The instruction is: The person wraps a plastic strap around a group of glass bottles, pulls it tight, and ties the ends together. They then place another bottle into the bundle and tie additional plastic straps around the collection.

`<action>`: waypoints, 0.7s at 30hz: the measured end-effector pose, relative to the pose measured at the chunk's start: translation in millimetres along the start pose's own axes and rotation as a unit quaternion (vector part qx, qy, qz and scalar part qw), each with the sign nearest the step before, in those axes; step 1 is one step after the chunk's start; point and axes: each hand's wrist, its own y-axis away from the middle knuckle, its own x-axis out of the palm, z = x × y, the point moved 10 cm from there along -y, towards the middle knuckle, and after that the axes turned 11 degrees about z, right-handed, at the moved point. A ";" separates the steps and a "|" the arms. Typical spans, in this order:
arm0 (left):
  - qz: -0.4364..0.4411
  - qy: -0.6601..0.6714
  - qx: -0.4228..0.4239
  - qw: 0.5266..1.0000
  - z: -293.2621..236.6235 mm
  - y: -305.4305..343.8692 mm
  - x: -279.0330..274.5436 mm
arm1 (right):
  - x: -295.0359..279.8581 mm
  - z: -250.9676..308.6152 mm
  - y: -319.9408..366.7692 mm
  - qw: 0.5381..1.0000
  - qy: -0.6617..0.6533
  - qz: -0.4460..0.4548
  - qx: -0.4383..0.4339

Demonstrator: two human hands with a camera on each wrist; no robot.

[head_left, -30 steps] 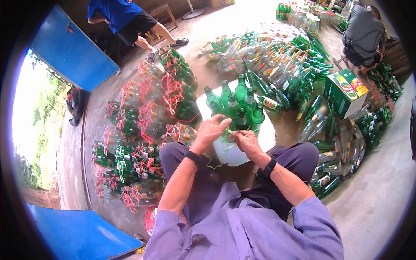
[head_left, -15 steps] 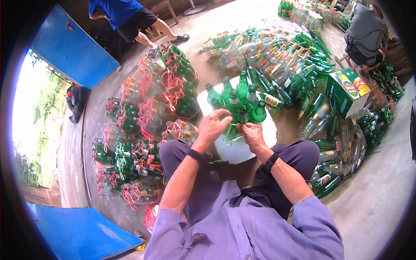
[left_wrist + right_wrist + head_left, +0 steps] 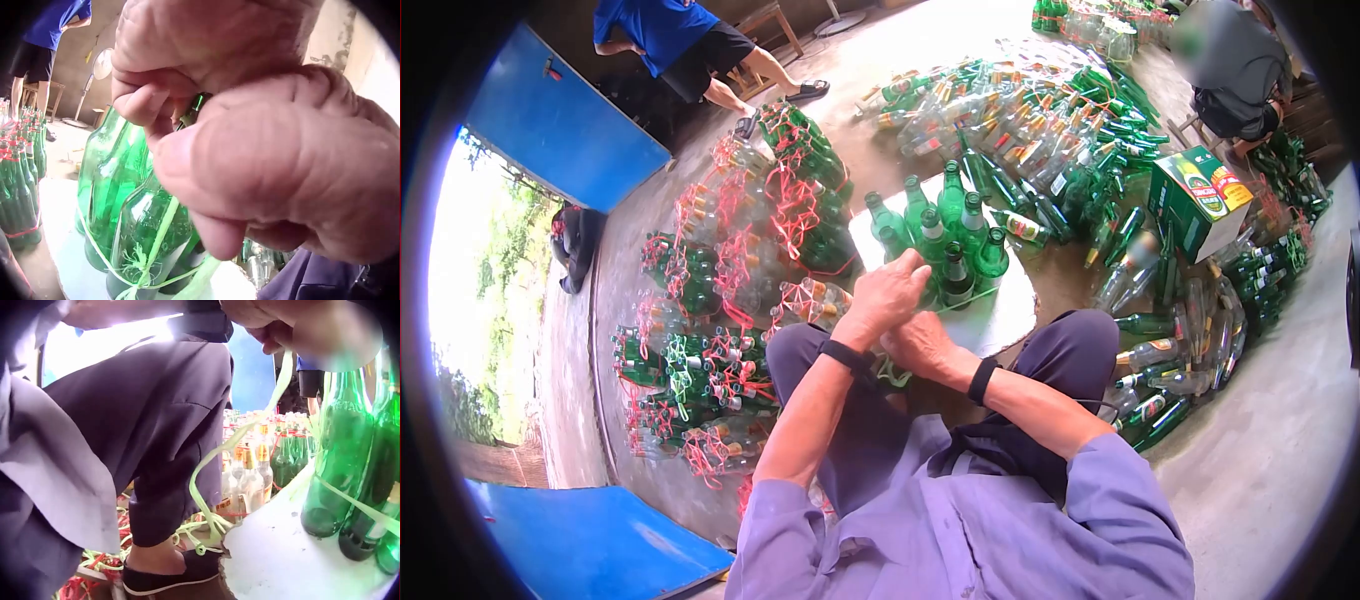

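Several green glass bottles (image 3: 951,205) stand upright, bunched together on a white board (image 3: 1010,315). Light-green plastic twine (image 3: 164,232) runs around them, with a frayed knot low on the near bottle. My left hand (image 3: 887,293) is beside the near bottle necks, fingers curled, pinching the twine. Below it, my right hand (image 3: 922,345) crosses in close to the left wrist, its curled fingers gripping twine; its fingertips are hidden in the head view. From the hands a loose twine tail (image 3: 206,464) hangs past the board's edge toward the floor.
Bottle bundles tied with red twine (image 3: 745,250) stand on the left. A heap of loose bottles (image 3: 1020,130) spreads behind and right, with a green carton (image 3: 1200,200) beside it. A person in blue (image 3: 665,45) stands at the back; another person (image 3: 1240,75) sits at right.
My right hand has moved left and toward the body, from the front of the bottles to beneath the left hand. The left hand stays near the bottle necks.
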 end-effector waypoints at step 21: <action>-0.071 0.130 -0.037 0.988 16.6 1.8 14.4 | -15.9 -2.4 32.8 0.993 -0.050 0.095 -0.048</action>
